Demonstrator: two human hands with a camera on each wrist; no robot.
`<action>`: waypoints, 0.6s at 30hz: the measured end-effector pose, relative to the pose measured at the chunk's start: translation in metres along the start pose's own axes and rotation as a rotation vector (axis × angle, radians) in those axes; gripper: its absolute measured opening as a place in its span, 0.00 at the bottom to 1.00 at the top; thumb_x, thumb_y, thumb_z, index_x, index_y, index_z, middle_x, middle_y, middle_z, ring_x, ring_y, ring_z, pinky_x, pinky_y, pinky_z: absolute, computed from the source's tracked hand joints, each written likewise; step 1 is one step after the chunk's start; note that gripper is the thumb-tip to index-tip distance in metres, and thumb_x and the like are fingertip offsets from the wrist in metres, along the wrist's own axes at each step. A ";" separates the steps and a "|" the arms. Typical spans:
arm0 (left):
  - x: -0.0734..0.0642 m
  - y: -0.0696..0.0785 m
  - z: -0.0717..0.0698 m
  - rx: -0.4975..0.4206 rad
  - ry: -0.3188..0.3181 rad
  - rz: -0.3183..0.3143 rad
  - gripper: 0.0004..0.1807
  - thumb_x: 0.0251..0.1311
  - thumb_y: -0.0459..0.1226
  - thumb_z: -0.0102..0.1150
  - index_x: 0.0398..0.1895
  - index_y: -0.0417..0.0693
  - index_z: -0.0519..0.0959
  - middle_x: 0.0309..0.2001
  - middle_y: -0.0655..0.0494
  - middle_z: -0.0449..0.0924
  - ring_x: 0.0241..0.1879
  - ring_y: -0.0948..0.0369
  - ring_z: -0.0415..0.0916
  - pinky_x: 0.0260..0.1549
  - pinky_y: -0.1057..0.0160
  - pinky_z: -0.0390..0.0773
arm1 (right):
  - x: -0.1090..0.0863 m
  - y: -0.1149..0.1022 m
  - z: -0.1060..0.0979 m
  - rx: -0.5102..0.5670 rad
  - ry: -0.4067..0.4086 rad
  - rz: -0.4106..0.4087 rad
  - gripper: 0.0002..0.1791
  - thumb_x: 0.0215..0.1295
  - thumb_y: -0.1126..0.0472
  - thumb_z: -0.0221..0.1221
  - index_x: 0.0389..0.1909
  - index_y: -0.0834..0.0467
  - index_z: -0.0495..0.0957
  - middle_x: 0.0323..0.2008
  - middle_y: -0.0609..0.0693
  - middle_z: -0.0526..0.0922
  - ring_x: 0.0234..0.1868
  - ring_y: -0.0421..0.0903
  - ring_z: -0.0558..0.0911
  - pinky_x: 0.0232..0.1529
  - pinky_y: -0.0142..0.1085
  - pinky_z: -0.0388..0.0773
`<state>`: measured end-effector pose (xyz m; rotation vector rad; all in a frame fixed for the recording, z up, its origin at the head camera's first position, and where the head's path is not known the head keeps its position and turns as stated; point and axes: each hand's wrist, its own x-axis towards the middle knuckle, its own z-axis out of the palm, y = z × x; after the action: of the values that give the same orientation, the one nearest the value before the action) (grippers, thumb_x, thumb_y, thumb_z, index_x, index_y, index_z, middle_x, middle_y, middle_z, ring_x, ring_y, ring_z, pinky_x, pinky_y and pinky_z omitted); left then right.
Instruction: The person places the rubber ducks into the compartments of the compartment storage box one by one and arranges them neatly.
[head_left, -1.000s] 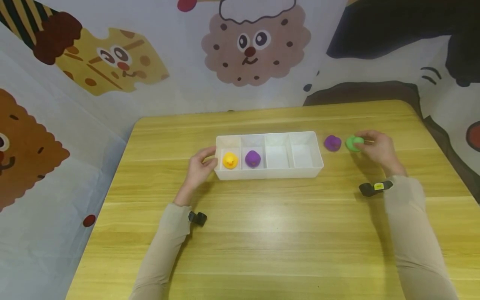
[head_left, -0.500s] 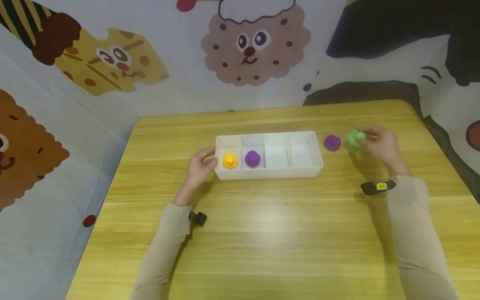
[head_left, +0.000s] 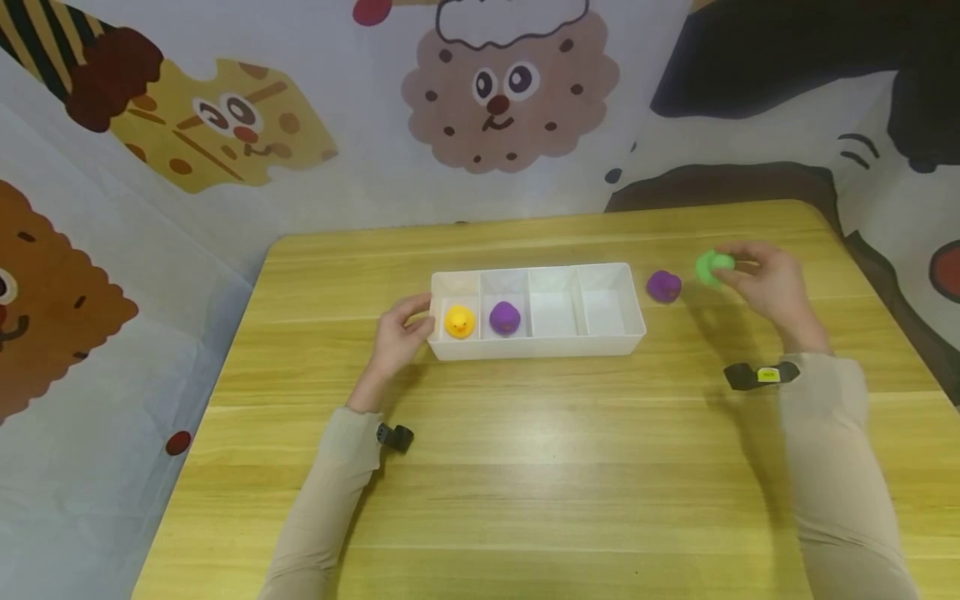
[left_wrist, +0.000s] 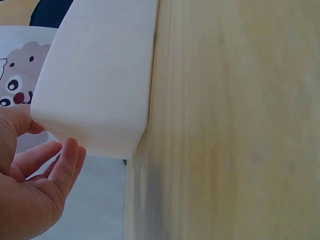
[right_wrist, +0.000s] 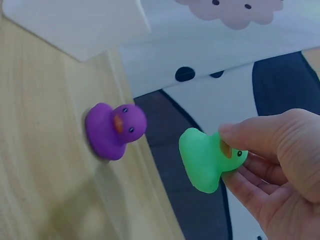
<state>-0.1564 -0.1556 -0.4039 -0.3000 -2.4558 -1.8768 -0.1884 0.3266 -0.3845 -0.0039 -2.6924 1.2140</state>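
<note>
My right hand [head_left: 776, 287] pinches a green rubber duck [head_left: 712, 267] by its head, between thumb and fingertips. In the right wrist view the green duck [right_wrist: 202, 160] hangs clear of the table. Left of it a purple rubber duck [head_left: 664, 287] stands on the table. My left hand [head_left: 400, 337] holds the left end of a white box [head_left: 540, 347] with several compartments. The left wrist view has the thumb at the rim and the fingertips against the end wall. A yellow duck [head_left: 460, 322] sits in the leftmost compartment, another purple duck [head_left: 505, 318] in the one beside it.
The wooden table [head_left: 525, 467] ends at a back edge just behind the box and ducks. Behind it hangs a white cloth [head_left: 360, 167] printed with cartoon biscuits and cheese. A black wrist camera [head_left: 761, 376] juts from the right sleeve.
The right hand has lifted the green duck off the table, moving up and slightly right. The left hand, the box and the other ducks have stayed in place.
</note>
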 end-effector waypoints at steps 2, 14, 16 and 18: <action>0.000 0.000 0.000 -0.001 0.001 -0.001 0.20 0.57 0.19 0.50 0.55 0.19 0.67 0.57 0.25 0.65 0.57 0.35 0.65 0.55 0.48 0.73 | 0.000 -0.004 -0.001 -0.003 -0.002 -0.006 0.20 0.60 0.64 0.62 0.51 0.70 0.74 0.47 0.53 0.76 0.42 0.28 0.76 0.37 0.13 0.74; -0.001 0.000 -0.001 0.006 -0.006 0.023 0.20 0.58 0.20 0.50 0.55 0.20 0.68 0.56 0.25 0.66 0.57 0.35 0.65 0.54 0.46 0.73 | -0.005 -0.029 -0.001 -0.003 -0.013 -0.053 0.19 0.60 0.64 0.61 0.51 0.69 0.74 0.47 0.53 0.73 0.40 0.25 0.73 0.39 0.12 0.73; -0.001 0.000 -0.001 0.010 -0.006 0.026 0.20 0.58 0.20 0.50 0.55 0.20 0.68 0.56 0.24 0.66 0.57 0.35 0.65 0.54 0.46 0.73 | -0.005 -0.033 0.002 -0.002 -0.006 -0.079 0.18 0.59 0.67 0.62 0.49 0.70 0.75 0.46 0.55 0.74 0.38 0.21 0.70 0.38 0.12 0.72; -0.001 0.000 -0.001 0.017 -0.005 0.027 0.20 0.58 0.20 0.50 0.55 0.20 0.68 0.56 0.25 0.66 0.56 0.35 0.66 0.54 0.47 0.73 | -0.005 -0.038 0.005 -0.002 -0.006 -0.100 0.17 0.59 0.68 0.62 0.49 0.71 0.75 0.47 0.58 0.74 0.37 0.19 0.69 0.38 0.11 0.72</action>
<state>-0.1551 -0.1565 -0.4041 -0.3355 -2.4563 -1.8468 -0.1813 0.2978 -0.3604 0.1330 -2.6638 1.1829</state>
